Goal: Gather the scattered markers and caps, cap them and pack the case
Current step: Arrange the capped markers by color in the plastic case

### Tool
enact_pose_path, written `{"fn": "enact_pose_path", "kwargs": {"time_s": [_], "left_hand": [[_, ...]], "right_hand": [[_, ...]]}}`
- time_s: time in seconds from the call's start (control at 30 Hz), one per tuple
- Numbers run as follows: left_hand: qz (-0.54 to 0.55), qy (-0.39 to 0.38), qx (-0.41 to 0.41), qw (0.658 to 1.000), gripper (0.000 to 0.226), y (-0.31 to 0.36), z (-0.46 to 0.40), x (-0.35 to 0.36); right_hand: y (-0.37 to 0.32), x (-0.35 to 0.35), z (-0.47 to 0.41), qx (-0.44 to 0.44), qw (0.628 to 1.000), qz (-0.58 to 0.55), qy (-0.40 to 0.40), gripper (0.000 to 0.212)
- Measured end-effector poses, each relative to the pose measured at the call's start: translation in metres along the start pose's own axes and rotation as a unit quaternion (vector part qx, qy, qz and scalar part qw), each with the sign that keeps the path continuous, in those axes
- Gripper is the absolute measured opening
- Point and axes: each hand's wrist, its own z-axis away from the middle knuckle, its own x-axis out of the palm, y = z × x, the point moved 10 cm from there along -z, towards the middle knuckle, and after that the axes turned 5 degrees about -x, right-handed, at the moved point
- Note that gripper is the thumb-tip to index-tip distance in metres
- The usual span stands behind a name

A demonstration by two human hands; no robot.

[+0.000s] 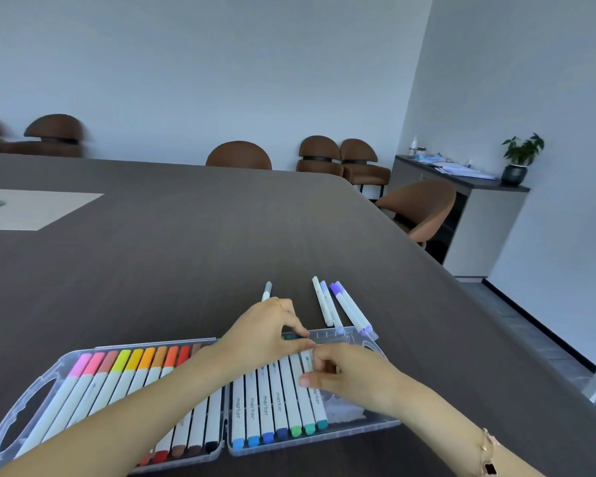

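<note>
**Across the open case: most markers packed, a few left on the table**

On the dark table (221, 235) close to the person lies the clear plastic case (25, 401), opened flat into two halves. Its left half holds a full-looking row of markers (117, 376) with caps running from pink through yellow and orange to red, brown and black. Its right half holds a shorter row of blue and green markers (272, 401), with bare plastic to their right, so slots remain to fill.

Both hands work at the far end of the right half. The left hand (265, 332) has its fingers curled in a narrow grip on something dark green at the tips of the row, seemingly a cap or the capped end of a marker; a grey marker (266, 291) pokes out from behind this hand, and whether the hand holds it too cannot be told. The right hand (344, 373) pinches the barrel of the last marker in the row, the teal one (315, 404), thumb pressed on its white body.

Just beyond the case, four markers (338, 304) with white and lilac or purple caps lie side by side on the table, their near ends touching or overlapping the case's rim.

By my reading the work is well past halfway: one half is done, the other about two-thirds filled. What is left is seating the current marker, packing the four purple ones and the grey one, then shutting the case. No loose caps are visible.
</note>
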Motion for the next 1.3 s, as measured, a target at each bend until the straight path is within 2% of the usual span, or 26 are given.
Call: {"fn": "enact_pose_path", "kwargs": {"time_s": [0.13, 0.23, 0.33, 0.4, 0.47, 0.57, 0.67, 0.8, 1.07, 1.2, 1.3], "left_hand": [[-0.027, 0.007, 0.032, 0.999, 0.025, 0.003, 0.003, 0.002], [0.003, 0.003, 0.011, 1.0, 0.023, -0.003, 0.002, 0.004], [0.033, 0.002, -0.01, 0.999, 0.013, -0.013, -0.005, 0.001], [0.055, 0.035, -0.053, 0.996, 0.014, -0.032, -0.014, -0.011], [0.068, 0.058, -0.11, 0.99, 0.014, -0.058, -0.024, -0.022], [0.051, 0.037, -0.151, 0.986, 0.01, -0.08, -0.047, -0.026], [0.06, 0.011, -0.151, 0.987, 0.014, -0.079, -0.078, -0.021], [0.055, -0.023, -0.139, 0.988, 0.022, -0.062, -0.117, 0.0], [0.052, -0.069, -0.16, 0.983, 0.023, -0.065, -0.151, 0.035], [0.046, -0.046, -0.14, 0.988, 0.022, -0.061, -0.154, 0.035], [0.034, -0.014, -0.109, 0.993, 0.021, -0.052, -0.157, 0.032]], "right_hand": [[-0.002, 0.001, 0.002, -0.031, 0.999, 0.022, -0.014, 0.036], [-0.007, 0.001, -0.001, -0.049, 0.998, 0.036, -0.033, 0.035], [0.0, -0.005, -0.007, -0.049, 0.997, -0.006, -0.056, 0.038], [0.011, -0.026, -0.015, -0.035, 0.999, -0.031, -0.018, 0.04], [0.028, -0.056, -0.025, 0.0, 0.998, -0.041, 0.056, 0.035], [0.06, -0.091, -0.037, 0.059, 0.987, -0.022, 0.151, 0.03], [0.086, -0.1, -0.051, 0.105, 0.972, -0.017, 0.209, 0.027], [0.09, -0.087, -0.07, 0.124, 0.972, 0.001, 0.199, 0.019], [0.078, -0.075, -0.086, 0.108, 0.974, 0.021, 0.199, 0.029], [0.083, -0.08, -0.084, 0.116, 0.967, 0.061, 0.217, 0.027], [0.092, -0.08, -0.08, 0.138, 0.966, 0.06, 0.21, 0.034]]}}
